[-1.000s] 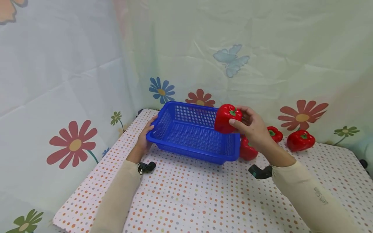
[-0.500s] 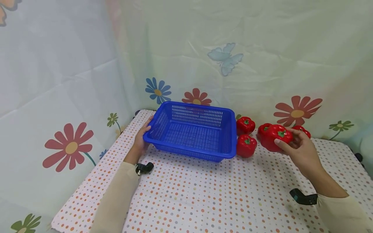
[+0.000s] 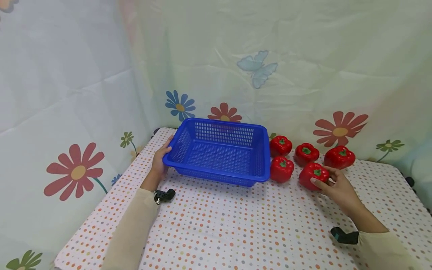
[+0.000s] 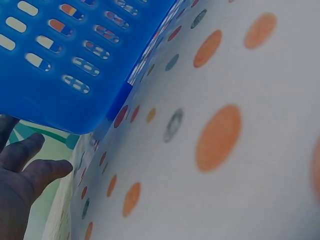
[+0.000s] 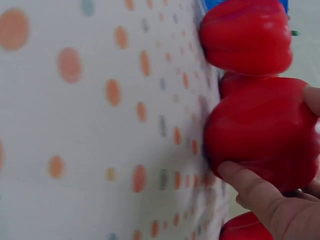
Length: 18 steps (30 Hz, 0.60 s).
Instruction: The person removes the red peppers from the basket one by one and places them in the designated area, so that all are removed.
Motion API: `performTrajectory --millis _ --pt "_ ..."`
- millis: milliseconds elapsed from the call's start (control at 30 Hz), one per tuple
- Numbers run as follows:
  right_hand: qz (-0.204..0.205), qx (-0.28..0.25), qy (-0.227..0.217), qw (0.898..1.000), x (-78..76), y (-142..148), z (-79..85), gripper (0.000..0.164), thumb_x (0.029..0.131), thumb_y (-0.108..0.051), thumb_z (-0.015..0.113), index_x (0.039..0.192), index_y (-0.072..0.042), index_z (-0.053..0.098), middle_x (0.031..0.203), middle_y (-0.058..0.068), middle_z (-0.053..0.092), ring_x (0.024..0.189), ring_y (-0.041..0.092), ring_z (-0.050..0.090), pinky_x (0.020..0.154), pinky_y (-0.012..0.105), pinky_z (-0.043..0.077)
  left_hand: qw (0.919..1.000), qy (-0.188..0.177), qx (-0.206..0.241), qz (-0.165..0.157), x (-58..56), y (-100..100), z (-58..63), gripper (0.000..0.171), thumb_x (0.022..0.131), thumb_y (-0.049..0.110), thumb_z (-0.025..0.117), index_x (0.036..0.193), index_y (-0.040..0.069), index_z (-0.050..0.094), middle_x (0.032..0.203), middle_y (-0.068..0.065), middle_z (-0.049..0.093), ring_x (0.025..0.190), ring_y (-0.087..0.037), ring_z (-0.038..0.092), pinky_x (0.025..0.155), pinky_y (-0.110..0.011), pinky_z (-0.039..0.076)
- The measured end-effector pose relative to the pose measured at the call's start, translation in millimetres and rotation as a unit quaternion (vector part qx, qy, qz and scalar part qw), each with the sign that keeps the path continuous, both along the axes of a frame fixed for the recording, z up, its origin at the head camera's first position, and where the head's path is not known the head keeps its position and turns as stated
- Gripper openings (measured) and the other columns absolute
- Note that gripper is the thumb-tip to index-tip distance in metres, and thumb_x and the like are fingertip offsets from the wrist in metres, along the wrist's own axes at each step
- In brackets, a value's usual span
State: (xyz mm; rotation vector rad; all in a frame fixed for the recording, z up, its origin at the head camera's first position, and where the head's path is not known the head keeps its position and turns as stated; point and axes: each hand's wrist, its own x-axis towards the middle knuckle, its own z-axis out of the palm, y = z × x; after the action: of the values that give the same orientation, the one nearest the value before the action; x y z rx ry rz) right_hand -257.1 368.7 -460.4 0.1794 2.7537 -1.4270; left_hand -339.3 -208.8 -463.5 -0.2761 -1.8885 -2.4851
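My right hand grips a red bell pepper with a green stem, thumb on its near side and fingers behind. In the right wrist view this bell pepper sits right at the dotted tablecloth, a finger and thumb against its skin. A blue plastic basket with slotted walls stands left of the peppers, with nothing inside. At the basket's left end rests my left hand, its fingers along the outer rim. The left wrist view shows loosely extended fingers just under the basket's edge.
Several more red bell peppers stand right of the basket: one at the back, one in front of it, and others further right. The dotted tablecloth covers the table; a flowered curtain hangs behind.
My right hand has carried the bell pepper from over the basket's right end, rightward and then down to the tablecloth in front of the other peppers. My left hand stays at the basket.
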Motion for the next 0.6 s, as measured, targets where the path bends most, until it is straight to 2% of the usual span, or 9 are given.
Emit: performTrajectory --millis 100,200,300,400,467,500,533,567,600 --pt "0.0 -0.002 0.001 1.0 1.6 -2.3 -2.0 0.105 0.092 -0.052 0.062 0.156 0.001 -0.002 0.157 0.036 0.011 0.136 0.061 0.027 0.09 0.052 0.053 0.9999 -0.007 0.007 -0.003 0.5 -0.8 -0.1 0.056 0.102 0.016 0.031 0.158 0.016 0.022 0.166 0.005 0.016 0.153 -0.019 0.017 0.125 -0.04 0.012" --pt "-0.003 0.016 0.006 1.0 6.4 -7.9 5.7 0.103 0.092 -0.052 0.061 0.157 -0.001 -0.001 0.156 0.036 0.015 0.135 0.06 0.029 0.088 0.049 0.055 0.9999 -0.009 0.007 -0.002 -0.4 -2.0 0.3 0.056 0.102 0.014 0.031 0.157 0.014 0.022 0.166 0.005 0.017 0.153 -0.017 0.015 0.125 -0.038 0.011" --pt "0.015 0.021 0.005 1.0 13.6 -14.4 21.1 0.098 0.095 -0.046 0.06 0.157 -0.002 -0.003 0.156 0.038 0.01 0.136 0.063 0.023 0.094 0.061 0.046 1.0 -0.004 0.001 0.002 -3.3 -5.5 2.8 0.056 0.101 0.014 0.032 0.157 0.013 0.023 0.165 0.005 0.018 0.154 -0.016 0.013 0.125 -0.038 0.01" --pt "0.023 0.052 0.007 0.998 24.3 -18.9 35.2 0.093 0.097 -0.041 0.057 0.156 0.0 -0.001 0.155 0.04 0.008 0.136 0.065 0.018 0.096 0.069 0.038 0.9998 0.0 -0.02 0.0 -3.6 -9.9 7.7 0.055 0.102 0.014 0.034 0.156 0.014 0.026 0.165 0.005 0.02 0.154 -0.016 0.014 0.125 -0.038 0.011" --pt "0.019 0.08 0.009 0.997 33.0 -21.0 40.4 0.09 0.098 -0.041 0.055 0.156 0.001 0.001 0.155 0.041 0.009 0.136 0.066 0.017 0.095 0.071 0.037 0.9981 0.01 -0.061 -0.004 2.1 -13.0 16.5 0.053 0.103 0.015 0.034 0.155 0.011 0.027 0.164 0.001 0.021 0.154 -0.019 0.014 0.125 -0.039 0.012" --pt "0.016 0.091 0.01 0.996 38.0 -23.4 42.2 0.089 0.098 -0.041 0.055 0.156 0.002 0.002 0.155 0.04 0.008 0.136 0.065 0.016 0.094 0.072 0.037 0.9953 0.016 -0.096 -0.001 3.8 -16.2 19.4 0.052 0.104 0.018 0.034 0.155 0.012 0.029 0.164 0.0 0.022 0.153 -0.021 0.017 0.124 -0.042 0.014" --pt "0.017 0.099 0.015 0.995 43.0 -26.2 43.1 0.089 0.098 -0.041 0.055 0.156 0.003 0.003 0.155 0.041 0.007 0.136 0.066 0.014 0.093 0.073 0.036 0.9895 0.033 -0.14 0.005 5.9 -19.6 23.4 0.051 0.105 0.019 0.034 0.155 0.01 0.03 0.164 -0.004 0.024 0.153 -0.024 0.018 0.124 -0.044 0.015" --pt "0.025 0.105 0.021 0.994 48.3 -29.9 44.1 0.09 0.098 -0.041 0.056 0.156 0.003 0.003 0.155 0.04 0.007 0.137 0.065 0.013 0.093 0.075 0.035 0.9804 0.053 -0.189 0.014 8.5 -22.9 28.4 0.05 0.105 0.021 0.033 0.154 0.008 0.031 0.163 -0.008 0.025 0.152 -0.027 0.019 0.123 -0.048 0.015" --pt "0.034 0.116 0.033 0.992 53.5 -34.6 44.6 0.091 0.097 -0.041 0.058 0.155 0.004 0.004 0.155 0.041 0.007 0.138 0.065 0.013 0.092 0.076 0.035 0.966 0.077 -0.245 0.026 11.6 -25.3 34.4 0.05 0.106 0.023 0.033 0.154 0.007 0.031 0.162 -0.012 0.025 0.152 -0.031 0.019 0.123 -0.051 0.015"
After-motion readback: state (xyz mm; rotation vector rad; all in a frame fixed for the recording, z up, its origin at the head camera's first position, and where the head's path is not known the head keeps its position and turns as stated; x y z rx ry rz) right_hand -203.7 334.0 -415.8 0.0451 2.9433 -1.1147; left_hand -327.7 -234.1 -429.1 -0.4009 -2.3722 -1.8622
